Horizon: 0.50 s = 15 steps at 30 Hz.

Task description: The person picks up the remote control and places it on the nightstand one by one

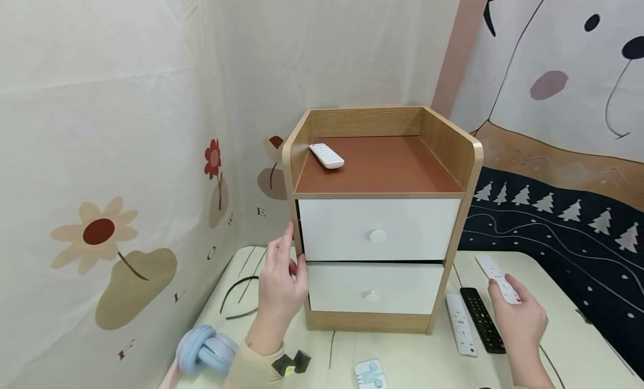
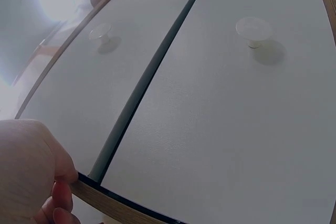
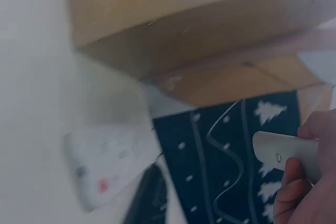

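My left hand [image 1: 283, 277] touches the left front edge of a small wooden cabinet [image 1: 369, 323] with two white drawers. The index finger reaches up along the side panel, the thumb lies near the front edge, and other fingers bend in. In the left wrist view the drawer fronts [image 2: 226, 114] fill most of the picture. My right hand [image 1: 523, 316] holds a white remote control [image 1: 498, 278] at one end, raised to the right of the cabinet. Another white remote [image 1: 327, 156] lies on the cabinet's brown top. Below my right hand, a white remote [image 1: 460, 325] and a black remote [image 1: 483, 321] lie side by side.
The cabinet stands on a pale table [image 1: 568, 299]. At the front lie a white case with a blue pattern [image 1: 370, 374] and a blue-and-pink knotted thing [image 1: 206, 347]. A thin black loop [image 1: 241, 316] sits left of the cabinet. Printed cloth [image 1: 126, 154] hangs behind.
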Available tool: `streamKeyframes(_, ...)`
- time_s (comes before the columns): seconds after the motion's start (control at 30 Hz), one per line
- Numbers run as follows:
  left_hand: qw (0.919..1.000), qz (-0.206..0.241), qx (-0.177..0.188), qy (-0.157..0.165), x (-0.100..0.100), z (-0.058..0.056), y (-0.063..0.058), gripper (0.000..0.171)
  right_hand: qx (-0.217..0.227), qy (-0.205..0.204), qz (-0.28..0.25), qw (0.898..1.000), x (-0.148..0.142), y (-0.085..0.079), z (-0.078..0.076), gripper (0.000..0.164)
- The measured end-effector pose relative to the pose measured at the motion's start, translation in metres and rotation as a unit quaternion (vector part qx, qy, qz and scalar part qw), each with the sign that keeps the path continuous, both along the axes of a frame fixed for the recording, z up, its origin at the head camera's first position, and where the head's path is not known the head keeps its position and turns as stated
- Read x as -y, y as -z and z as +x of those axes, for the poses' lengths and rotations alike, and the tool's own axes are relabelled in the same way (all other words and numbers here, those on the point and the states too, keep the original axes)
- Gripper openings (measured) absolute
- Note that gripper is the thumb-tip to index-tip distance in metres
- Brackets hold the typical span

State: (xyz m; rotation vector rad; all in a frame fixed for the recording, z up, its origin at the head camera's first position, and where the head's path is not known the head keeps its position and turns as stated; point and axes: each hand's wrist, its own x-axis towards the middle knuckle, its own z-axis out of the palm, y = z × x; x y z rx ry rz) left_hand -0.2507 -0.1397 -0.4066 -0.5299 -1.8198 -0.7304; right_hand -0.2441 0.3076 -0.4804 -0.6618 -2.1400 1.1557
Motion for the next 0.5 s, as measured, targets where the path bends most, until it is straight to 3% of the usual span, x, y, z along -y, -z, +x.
streamKeyframes(0.2,1.0,-0.004,0.0,0.003,0.0,0.0,0.001,0.083,-0.062,0.008,-0.002,0.998,0.009,-0.034,0.007,0.052)
streamKeyframes(0.5,0.9998,-0.001,0.018,-0.006,0.0,0.0,0.002,0.082,-0.188,0.01,0.004,0.982,0.034,-0.107,0.017,0.046)
